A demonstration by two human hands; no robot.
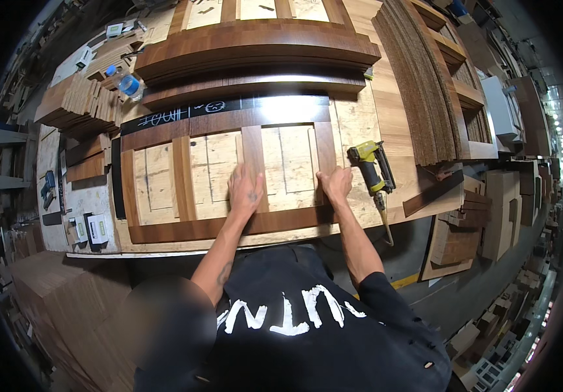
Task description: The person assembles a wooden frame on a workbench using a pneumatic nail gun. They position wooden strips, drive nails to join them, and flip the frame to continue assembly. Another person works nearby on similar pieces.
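Observation:
A brown wooden frame (177, 232) with long rails and several short upright slats lies flat on the workbench in front of me. My left hand (245, 191) straddles an inner slat (253, 147), fingers along its left side and thumb on its right. At the frame's right end, my right hand (336, 185) closes around the end slat (324, 147), its thumb on the inner side and fingers bent at the outer side. Beside that hand lies a yellow-and-black nail gun (371, 168) with a hose attached. A black strip with white marks (213, 106) runs behind the frame.
Stacked brown boards (255, 49) stand behind the frame. Small wood pieces (76, 104) and a water bottle (125, 83) are at the left. A tall row of panels (418, 98) fills the right side. The bench's front edge (164, 250) is close to my body.

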